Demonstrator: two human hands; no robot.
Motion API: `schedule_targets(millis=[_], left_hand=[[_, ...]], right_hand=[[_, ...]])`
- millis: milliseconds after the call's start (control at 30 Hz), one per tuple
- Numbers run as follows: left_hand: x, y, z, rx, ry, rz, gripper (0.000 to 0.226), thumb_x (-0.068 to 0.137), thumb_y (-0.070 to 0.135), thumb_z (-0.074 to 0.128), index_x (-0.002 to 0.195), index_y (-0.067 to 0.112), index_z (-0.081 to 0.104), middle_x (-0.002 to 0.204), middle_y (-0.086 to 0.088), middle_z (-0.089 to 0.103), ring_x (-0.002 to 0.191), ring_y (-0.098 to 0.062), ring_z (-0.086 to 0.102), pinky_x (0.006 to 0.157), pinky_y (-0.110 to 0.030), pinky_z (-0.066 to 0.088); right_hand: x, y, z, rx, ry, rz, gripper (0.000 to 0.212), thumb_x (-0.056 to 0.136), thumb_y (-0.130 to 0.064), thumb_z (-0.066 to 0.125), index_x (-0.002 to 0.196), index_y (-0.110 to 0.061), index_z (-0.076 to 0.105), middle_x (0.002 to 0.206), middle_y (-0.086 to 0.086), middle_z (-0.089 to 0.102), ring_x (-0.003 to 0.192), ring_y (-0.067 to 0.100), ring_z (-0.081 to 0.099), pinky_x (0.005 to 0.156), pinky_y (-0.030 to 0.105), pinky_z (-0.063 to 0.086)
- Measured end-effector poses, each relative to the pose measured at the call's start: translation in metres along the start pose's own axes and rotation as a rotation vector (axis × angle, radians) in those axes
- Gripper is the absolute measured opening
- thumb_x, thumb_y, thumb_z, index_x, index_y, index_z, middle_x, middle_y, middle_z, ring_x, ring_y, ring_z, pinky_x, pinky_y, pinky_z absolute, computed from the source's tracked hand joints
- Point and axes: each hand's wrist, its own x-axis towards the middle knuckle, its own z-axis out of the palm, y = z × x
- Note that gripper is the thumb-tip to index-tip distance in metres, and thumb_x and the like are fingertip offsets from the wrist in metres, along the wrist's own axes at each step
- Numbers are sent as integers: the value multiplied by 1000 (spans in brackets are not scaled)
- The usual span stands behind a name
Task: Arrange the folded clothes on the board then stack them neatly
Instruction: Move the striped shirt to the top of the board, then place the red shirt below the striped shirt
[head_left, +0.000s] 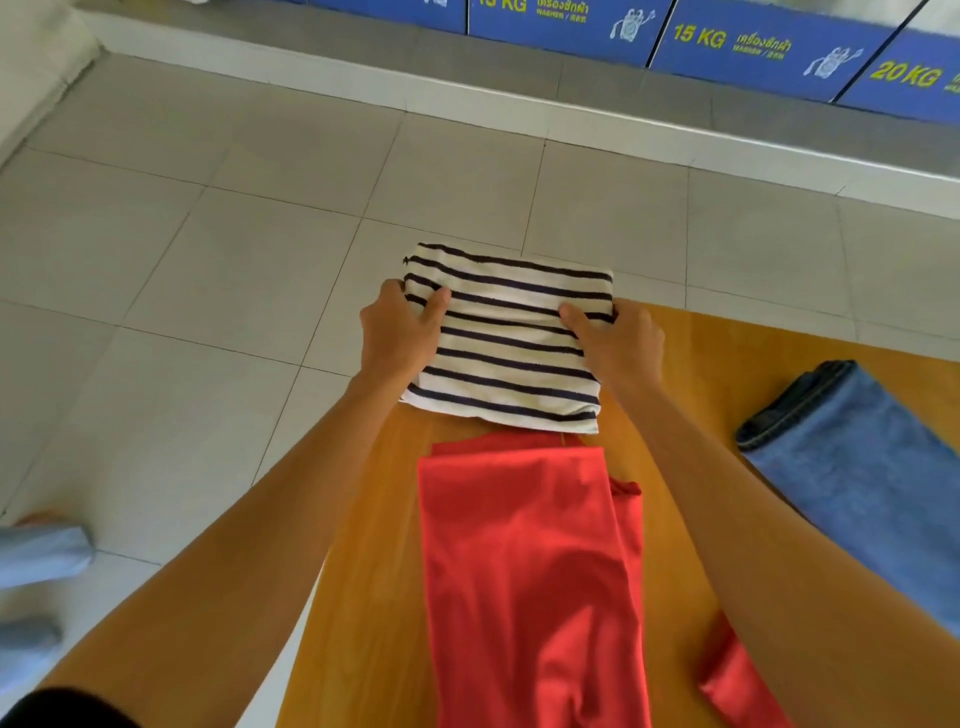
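A folded white garment with dark navy stripes (511, 338) sits at the far left corner of the orange wooden board (691, 395), partly overhanging its edge. My left hand (397, 330) grips its left side and my right hand (615, 338) grips its right side, thumbs on top. Just nearer me lies a folded red garment (524, 571), touching the striped one's near edge. A folded blue denim piece (857, 467) lies on the board's right side, apart from both hands.
The board stands over a grey tiled floor (208, 260). Blue washer panels (769, 52) marked 15 KG and 20 KG line the far wall above a raised step. A pale blue cloth shape (36, 556) shows at the left edge.
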Motion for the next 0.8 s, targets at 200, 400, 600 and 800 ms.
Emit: schedule_targets(millis=[200, 400, 600, 800], left_hand=[[-57, -5, -35, 30, 69, -45, 66, 95, 40, 52, 148, 9, 28, 142, -10, 49, 127, -23, 52, 93, -25, 44], [-150, -21, -17, -29, -49, 142, 23, 91, 29, 60, 108, 14, 64, 103, 3, 66, 95, -9, 61, 86, -22, 51], [-177, -23, 18, 241, -259, 388, 51, 86, 53, 59, 124, 20, 57, 119, 3, 60, 111, -17, 52, 99, -36, 43], [-193, -42, -15, 324, -402, 59, 61, 80, 60, 62, 129, 26, 49, 119, 7, 59, 110, -21, 59, 91, -36, 45]], right_hand=[[-61, 24, -41, 56, 29, 74, 30, 91, -52, 59, 95, -22, 57, 80, -9, 56, 68, 9, 52, 64, 32, 45], [-195, 72, -93, -21, -83, 287, 55, 86, -61, 65, 119, -17, 66, 100, -5, 69, 106, 22, 66, 89, 35, 49], [-280, 95, -74, -100, -276, 268, 79, 59, -84, 67, 111, -25, 61, 102, -7, 72, 98, 22, 70, 84, 43, 57], [-269, 103, -80, -77, -426, 131, 51, 69, -54, 83, 105, -21, 72, 95, -6, 73, 89, 20, 69, 80, 36, 54]])
